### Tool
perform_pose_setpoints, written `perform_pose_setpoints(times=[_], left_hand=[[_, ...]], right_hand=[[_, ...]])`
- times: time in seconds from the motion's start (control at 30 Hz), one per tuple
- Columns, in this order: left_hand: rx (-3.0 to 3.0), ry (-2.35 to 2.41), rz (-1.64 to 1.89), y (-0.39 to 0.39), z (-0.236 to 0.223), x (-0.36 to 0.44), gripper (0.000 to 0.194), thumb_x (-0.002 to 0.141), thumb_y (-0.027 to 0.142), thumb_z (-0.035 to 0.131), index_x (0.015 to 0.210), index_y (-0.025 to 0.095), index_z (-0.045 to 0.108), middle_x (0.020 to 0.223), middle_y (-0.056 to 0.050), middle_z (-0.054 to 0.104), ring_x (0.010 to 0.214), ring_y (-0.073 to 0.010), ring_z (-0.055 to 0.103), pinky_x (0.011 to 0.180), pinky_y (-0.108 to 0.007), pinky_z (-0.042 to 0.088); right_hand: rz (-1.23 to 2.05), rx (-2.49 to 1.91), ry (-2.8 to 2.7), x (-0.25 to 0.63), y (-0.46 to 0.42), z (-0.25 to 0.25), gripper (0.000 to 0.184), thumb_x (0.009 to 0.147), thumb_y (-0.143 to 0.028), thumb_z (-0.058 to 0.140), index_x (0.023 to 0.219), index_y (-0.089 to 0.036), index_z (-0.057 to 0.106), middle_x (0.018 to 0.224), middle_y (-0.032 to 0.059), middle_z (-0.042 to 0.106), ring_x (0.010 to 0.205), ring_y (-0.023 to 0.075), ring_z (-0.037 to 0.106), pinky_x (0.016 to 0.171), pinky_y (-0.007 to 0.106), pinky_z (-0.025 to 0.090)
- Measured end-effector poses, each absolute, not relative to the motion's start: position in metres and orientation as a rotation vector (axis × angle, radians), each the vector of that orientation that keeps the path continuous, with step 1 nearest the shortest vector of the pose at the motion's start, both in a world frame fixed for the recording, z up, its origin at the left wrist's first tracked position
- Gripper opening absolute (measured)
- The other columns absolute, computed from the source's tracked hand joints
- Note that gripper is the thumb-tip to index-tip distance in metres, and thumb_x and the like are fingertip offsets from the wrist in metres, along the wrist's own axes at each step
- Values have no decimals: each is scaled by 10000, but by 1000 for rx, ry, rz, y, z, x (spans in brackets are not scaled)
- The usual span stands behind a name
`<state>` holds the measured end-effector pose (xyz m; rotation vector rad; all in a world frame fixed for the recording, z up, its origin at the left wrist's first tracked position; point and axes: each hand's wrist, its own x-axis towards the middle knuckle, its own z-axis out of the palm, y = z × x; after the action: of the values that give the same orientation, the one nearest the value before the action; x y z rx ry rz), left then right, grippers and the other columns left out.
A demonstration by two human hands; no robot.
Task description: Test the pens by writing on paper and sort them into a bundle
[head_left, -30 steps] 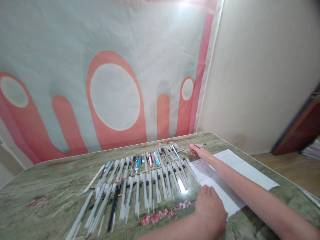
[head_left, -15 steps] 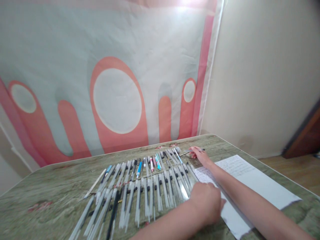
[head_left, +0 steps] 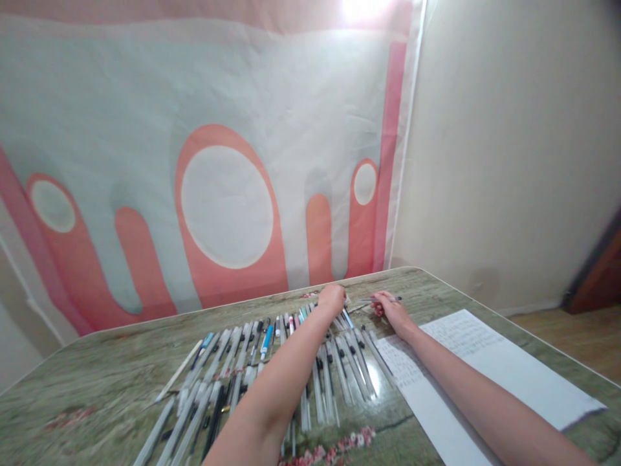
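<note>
My right hand (head_left: 389, 309) is closed on a slim, clear pen (head_left: 363, 299) with a dark end, held nearly flat above the table's far right part. My left hand (head_left: 332, 299) reaches to the far right end of the back row of pens; its fingers point down and away, mostly hidden from me. A light blue-and-white pen (head_left: 348, 318) lies just beside it. Many clear pens with black caps (head_left: 356, 366) lie in two rows, partly covered by my left forearm. A blue pen (head_left: 266, 341) and a white stick-like pen (head_left: 179, 371) are in the back row.
Two sheets of paper with handwriting, one (head_left: 427, 414) under my right forearm and one (head_left: 524, 372) to its right, lie on the wood-patterned table (head_left: 107, 388). A patterned hanging sheet (head_left: 252, 77) stands behind the table's far edge. A wall (head_left: 485, 162) is at the right.
My left hand has moved from beside the paper, forward and left, to the far end of the back row. My right hand keeps the pen in about the same place. The view has tilted up slightly.
</note>
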<state>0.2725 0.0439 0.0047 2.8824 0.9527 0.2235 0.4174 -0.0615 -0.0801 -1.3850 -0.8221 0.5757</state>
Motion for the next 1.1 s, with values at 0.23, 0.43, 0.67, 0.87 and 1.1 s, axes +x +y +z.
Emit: perform_pose_setpoints(times=[0.23,0.43,0.67,0.87,1.1], left_hand=[[2880,975,268,52,-16,289,235,731,231,510,885,168,677,954,-119,629,951,-225,553,846,-306,403],[2866,1007,260,54,-25,297,225,716,233,519,859,162,679,951,-115,624,946,-229,549,839,-300,407],[2841,986,294,51,-28,301,182,731,213,514,809,121,652,949,-139,601,949,-229,539,855,-311,392],[2653,810,629,33,-20,281,168,801,214,432,874,125,555,946,-103,564,919,-172,516,829,-297,389],[1889,693,638,-7,-23,218,73,760,197,438,730,150,486,618,11,532,525,-83,489,507,-194,402]], right_hand=[[557,-1414,-812,416,-62,-77,216,743,-418,435,776,-222,521,619,-3,584,488,130,506,448,239,389],[550,-1403,-800,417,-62,-77,210,737,-413,445,772,-224,531,612,-2,584,477,130,500,445,244,387],[549,-1387,-791,417,-62,-78,226,736,-422,444,774,-219,535,609,-3,584,471,129,498,446,248,383],[529,-1367,-785,420,-62,-81,257,733,-446,443,794,-210,525,628,13,583,471,131,487,423,246,379],[466,-1373,-807,419,-68,-82,260,693,-452,485,786,-212,518,610,6,576,453,129,468,412,246,352]])
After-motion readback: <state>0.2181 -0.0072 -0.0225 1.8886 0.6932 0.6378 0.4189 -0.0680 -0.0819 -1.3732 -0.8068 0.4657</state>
